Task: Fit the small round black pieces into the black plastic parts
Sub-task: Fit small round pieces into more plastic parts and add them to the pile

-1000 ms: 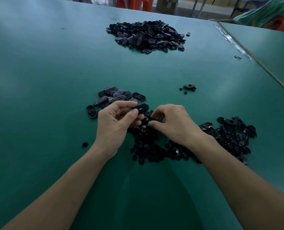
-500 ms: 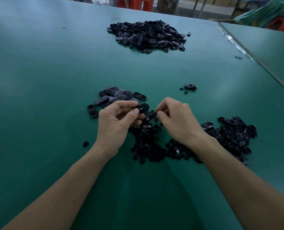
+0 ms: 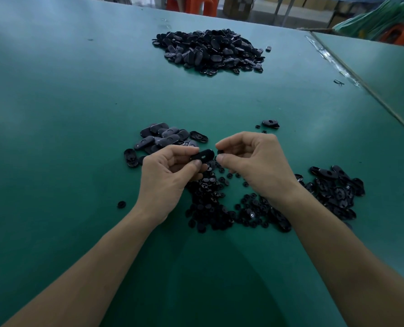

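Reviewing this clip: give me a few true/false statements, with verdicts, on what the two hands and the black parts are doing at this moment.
1. The left hand holds an oblong black plastic part. True.
2. The right hand lies flat on the green table. False: it is raised above the table, pinching a small round black piece.
3. The round piece sits inside the held part. False: it is beside the part's end, not in it.
4. The largest heap of black parts lies at the table's far side. True.
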`<move>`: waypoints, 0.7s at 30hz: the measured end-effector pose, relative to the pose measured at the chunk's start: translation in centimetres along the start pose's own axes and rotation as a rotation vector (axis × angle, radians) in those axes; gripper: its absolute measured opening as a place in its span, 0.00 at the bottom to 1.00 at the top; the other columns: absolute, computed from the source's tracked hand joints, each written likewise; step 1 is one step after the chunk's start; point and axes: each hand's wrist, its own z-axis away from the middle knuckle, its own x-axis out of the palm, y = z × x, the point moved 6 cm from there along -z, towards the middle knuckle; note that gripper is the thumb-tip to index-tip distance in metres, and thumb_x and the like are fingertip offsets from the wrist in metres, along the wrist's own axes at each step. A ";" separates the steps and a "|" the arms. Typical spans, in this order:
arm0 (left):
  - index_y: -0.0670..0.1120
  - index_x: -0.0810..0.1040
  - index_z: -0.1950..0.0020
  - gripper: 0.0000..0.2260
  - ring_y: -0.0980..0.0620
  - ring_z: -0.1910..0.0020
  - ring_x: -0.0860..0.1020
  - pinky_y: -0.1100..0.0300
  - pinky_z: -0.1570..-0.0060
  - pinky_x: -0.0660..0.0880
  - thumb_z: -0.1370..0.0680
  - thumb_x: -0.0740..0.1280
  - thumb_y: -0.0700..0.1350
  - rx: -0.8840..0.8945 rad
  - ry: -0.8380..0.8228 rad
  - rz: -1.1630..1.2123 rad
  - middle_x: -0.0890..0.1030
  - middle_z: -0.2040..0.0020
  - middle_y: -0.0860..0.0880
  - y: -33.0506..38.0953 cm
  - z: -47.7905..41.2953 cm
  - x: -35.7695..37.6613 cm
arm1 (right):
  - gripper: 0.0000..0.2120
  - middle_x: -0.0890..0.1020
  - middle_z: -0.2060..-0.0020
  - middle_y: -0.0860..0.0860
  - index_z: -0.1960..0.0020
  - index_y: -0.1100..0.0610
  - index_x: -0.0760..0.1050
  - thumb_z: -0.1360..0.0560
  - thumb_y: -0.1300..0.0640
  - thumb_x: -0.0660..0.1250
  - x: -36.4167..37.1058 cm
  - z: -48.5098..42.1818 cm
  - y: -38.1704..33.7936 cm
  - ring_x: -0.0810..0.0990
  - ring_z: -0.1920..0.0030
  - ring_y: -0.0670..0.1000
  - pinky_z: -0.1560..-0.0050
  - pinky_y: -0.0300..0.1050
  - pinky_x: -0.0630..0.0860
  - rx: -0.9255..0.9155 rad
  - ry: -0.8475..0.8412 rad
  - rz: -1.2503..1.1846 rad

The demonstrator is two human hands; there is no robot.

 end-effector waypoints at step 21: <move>0.45 0.83 0.50 0.12 0.51 0.60 0.86 0.64 0.59 0.80 0.25 0.70 0.28 -0.026 -0.034 -0.034 0.87 0.59 0.47 0.1 0.0 0.2 | 0.06 0.83 0.66 0.44 0.53 0.50 0.81 0.26 0.61 0.73 1.5 0.3 -0.6 0.80 0.64 0.40 0.62 0.29 0.74 -0.072 0.019 0.237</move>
